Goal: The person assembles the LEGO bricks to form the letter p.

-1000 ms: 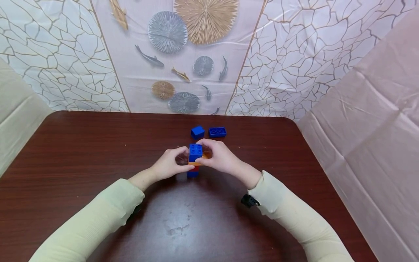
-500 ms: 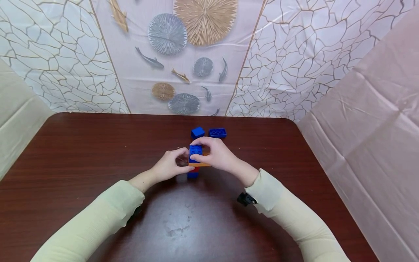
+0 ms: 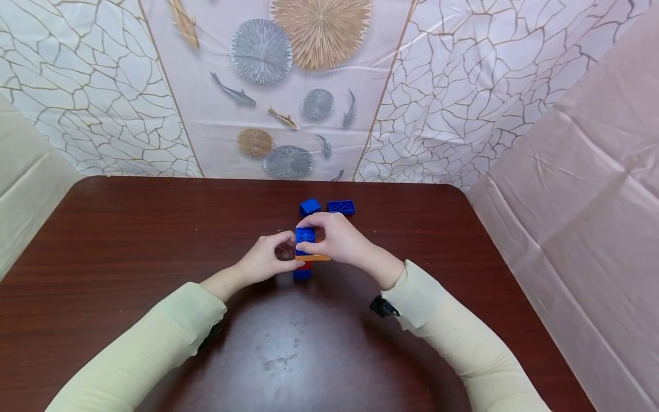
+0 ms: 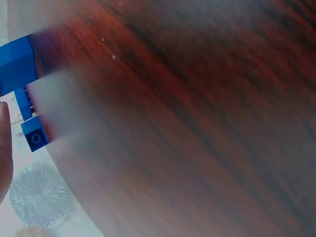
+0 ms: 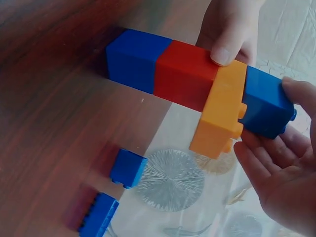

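Note:
A tower of toy building bricks stands upright on the table between both hands. From the bottom it has a blue brick (image 5: 136, 59), a red brick (image 5: 185, 74), a longer orange brick (image 5: 217, 111) that juts out to one side, and a blue top brick (image 3: 305, 233). My left hand (image 3: 261, 260) grips the tower from the left, its thumb where red meets orange. My right hand (image 3: 341, 239) pinches the top brick between thumb and fingers; that brick sits against the orange one. In the left wrist view, only the lower blue brick (image 4: 17, 64) and part of a finger show.
Behind the tower lie two loose blue bricks: a smaller one (image 3: 310, 206) and a longer one (image 3: 341, 207) with its hollow side showing. The dark wooden table (image 3: 154, 229) ends at a patterned cloth backdrop (image 3: 288, 126).
My right thumb has shifted left across the front of the top brick, and more of the orange brick's front edge shows. My left hand keeps its place.

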Available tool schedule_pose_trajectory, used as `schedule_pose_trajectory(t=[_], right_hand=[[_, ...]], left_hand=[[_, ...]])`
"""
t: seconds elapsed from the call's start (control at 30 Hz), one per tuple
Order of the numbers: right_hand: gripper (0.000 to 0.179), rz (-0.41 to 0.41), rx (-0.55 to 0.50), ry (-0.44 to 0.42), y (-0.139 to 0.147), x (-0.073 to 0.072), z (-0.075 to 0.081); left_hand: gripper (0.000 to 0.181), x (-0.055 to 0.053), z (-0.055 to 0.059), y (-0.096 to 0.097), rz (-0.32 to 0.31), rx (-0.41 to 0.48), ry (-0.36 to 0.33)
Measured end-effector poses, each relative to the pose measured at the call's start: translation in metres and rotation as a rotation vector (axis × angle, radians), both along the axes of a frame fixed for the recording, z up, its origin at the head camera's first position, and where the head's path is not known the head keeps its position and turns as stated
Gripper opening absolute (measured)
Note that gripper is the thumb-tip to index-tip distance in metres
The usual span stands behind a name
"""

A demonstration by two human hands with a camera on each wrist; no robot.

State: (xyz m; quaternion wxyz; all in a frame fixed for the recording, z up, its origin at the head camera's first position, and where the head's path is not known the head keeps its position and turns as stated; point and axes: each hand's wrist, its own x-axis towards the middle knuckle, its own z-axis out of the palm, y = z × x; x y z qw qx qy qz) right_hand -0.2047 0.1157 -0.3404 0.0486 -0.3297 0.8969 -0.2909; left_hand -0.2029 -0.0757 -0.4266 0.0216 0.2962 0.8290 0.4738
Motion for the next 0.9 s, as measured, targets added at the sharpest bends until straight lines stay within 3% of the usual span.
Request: schedule_pose_trajectory(t=[0.1, 0.33, 0.63, 0.9], right_hand=[[0.032, -0.008, 0.005, -0.009, 0.000, 0.000, 0.000], [0.041, -0.054, -0.106, -0.126, 0.009, 0.002, -0.009], [0.037, -0.063, -0.166, -0.146, 0.017, 0.002, -0.011], [0.033, -0.071, -0.154, -0.114, 0.014, 0.002, -0.009]], left_hand=[[0.025, 0.000, 0.000, 0.000, 0.004, -0.004, -0.003], [0.026, 0.000, 0.000, 0.003, 0.006, -0.010, -0.015], [0.029, 0.002, 0.001, 0.005, 0.008, -0.014, -0.027], [0.028, 0.001, 0.001, 0.002, 0.016, -0.015, -0.035]])
